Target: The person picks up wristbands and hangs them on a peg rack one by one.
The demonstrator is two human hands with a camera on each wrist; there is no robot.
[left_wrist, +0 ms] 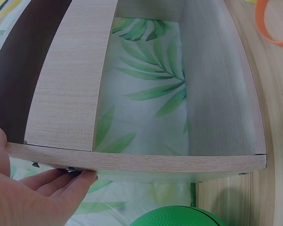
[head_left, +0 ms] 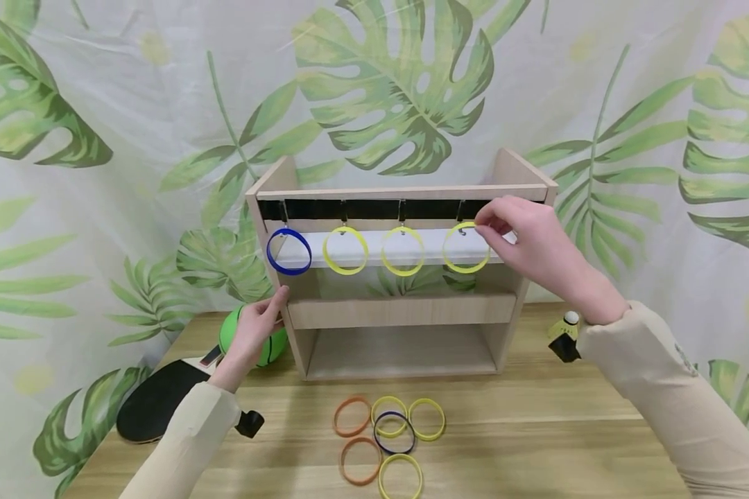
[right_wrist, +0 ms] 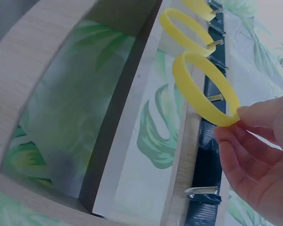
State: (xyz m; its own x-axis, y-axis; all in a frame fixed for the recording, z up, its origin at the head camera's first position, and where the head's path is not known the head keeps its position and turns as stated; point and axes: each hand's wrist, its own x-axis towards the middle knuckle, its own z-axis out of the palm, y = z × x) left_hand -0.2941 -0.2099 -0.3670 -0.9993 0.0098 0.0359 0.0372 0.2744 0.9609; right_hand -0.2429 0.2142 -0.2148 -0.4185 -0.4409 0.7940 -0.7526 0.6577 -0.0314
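My right hand (head_left: 530,239) pinches a yellow silicone wristband (right_wrist: 193,94) between thumb and fingertips at the right of the hook row. In the right wrist view a metal hook (right_wrist: 216,98) shows within this band's loop; whether the band bears on it I cannot tell. A blue wristband (head_left: 289,272) and two other yellow wristbands (head_left: 345,272) hang from hooks on the black strip (head_left: 374,209) to its left. My left hand (head_left: 259,329) grips the left side panel of the wooden shelf (left_wrist: 179,162), thumb at one face and fingers at the other.
Several loose orange, yellow and dark blue wristbands (head_left: 360,482) lie on the table (head_left: 505,443) before the shelf. Left of it are a green ball (head_left: 276,348) and a black paddle (head_left: 156,402); a shuttlecock (head_left: 564,326) stands at right. Another hook (right_wrist: 200,190) holds no band.
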